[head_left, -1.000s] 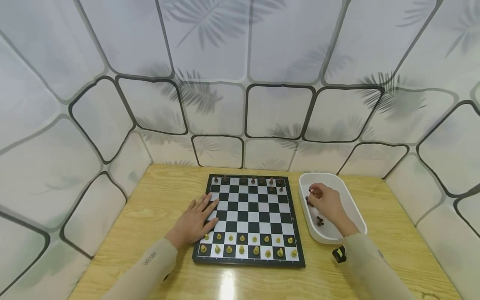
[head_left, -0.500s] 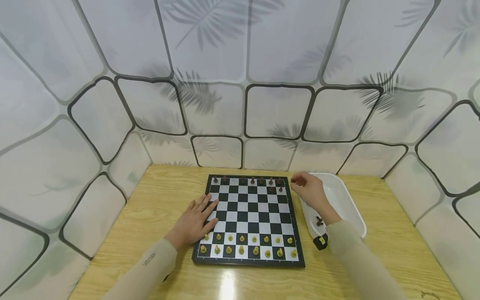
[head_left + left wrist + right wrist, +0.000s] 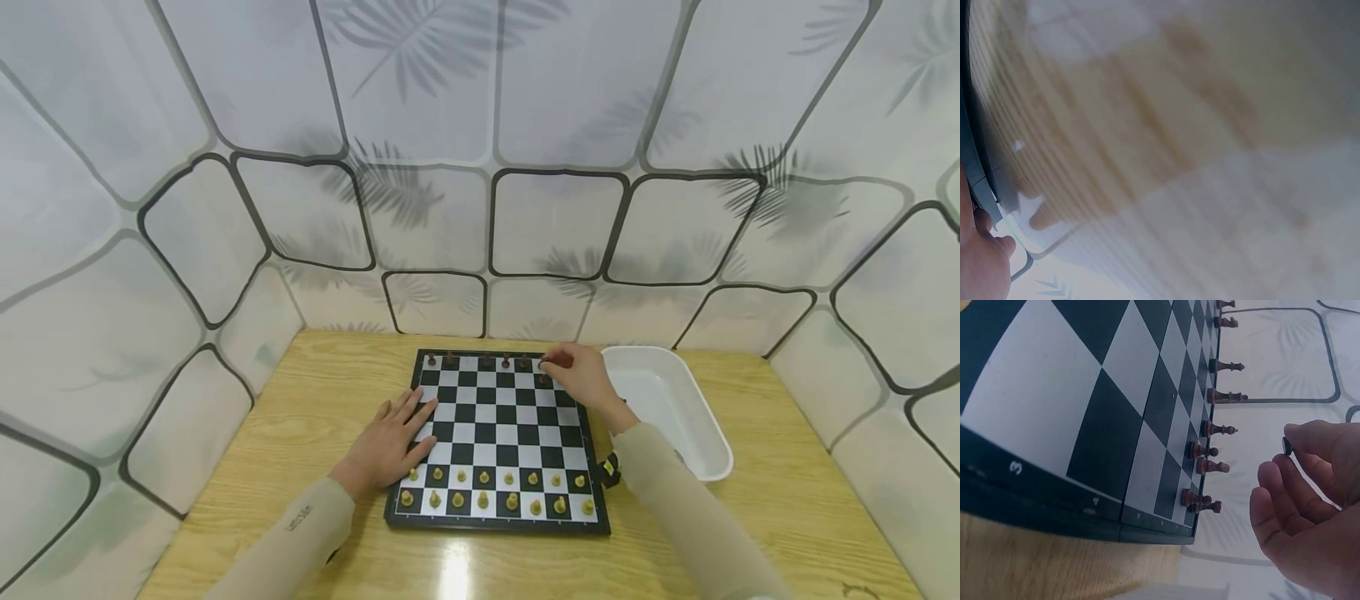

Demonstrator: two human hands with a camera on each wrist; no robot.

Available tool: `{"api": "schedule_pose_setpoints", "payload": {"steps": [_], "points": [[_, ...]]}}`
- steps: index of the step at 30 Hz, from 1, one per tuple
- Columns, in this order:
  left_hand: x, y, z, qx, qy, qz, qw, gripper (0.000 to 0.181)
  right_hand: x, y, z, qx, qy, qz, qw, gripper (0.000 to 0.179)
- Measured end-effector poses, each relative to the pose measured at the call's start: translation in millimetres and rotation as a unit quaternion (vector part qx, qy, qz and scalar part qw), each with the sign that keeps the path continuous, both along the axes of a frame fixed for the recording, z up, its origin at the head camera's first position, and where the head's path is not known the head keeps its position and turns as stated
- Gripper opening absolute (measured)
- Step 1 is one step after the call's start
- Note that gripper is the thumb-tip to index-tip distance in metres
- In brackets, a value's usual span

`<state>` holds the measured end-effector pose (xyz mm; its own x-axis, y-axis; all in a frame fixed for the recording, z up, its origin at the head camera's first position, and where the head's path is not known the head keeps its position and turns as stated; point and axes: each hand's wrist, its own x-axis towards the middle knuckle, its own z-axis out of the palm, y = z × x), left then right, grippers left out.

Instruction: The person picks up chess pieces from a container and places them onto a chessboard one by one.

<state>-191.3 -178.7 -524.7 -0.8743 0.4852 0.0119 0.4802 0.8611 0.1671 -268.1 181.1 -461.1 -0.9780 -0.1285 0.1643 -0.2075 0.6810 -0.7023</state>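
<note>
A black-and-white chessboard (image 3: 486, 434) lies on the table. My left hand (image 3: 386, 442) rests on its left edge with the fingers spread. Over the far right corner, my right hand (image 3: 583, 379) pinches a small dark chess piece (image 3: 1287, 446) between thumb and fingertip; mostly its base shows, the rest is hidden by the fingers. Near it, brown pieces stand along the far rows, among them a king (image 3: 1227, 396), a bishop (image 3: 1219, 429), a knight (image 3: 1213, 466) and a pawn (image 3: 1204, 450). Two rows of yellow pieces (image 3: 483, 500) line the near side.
A white plastic tub (image 3: 708, 417) stands right of the board, partly covered by my right forearm. A black device (image 3: 609, 470) shows at the right wrist. Patterned curtain walls (image 3: 558, 221) border the wooden table (image 3: 300, 433) behind and at the sides.
My right hand has come up out of the white tub with a dark piece and moved left to over the board's far right corner. The left hand has stayed put.
</note>
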Motion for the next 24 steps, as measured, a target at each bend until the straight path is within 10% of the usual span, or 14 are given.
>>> {"api": "schedule_pose_setpoints", "payload": {"steps": [24], "points": [[-0.1,-0.3,-0.2,0.004,-0.003,0.003,1.0000,0.071,-14.9,-28.3,-14.6,0.059,-0.021,0.022,0.9978,0.018]]}}
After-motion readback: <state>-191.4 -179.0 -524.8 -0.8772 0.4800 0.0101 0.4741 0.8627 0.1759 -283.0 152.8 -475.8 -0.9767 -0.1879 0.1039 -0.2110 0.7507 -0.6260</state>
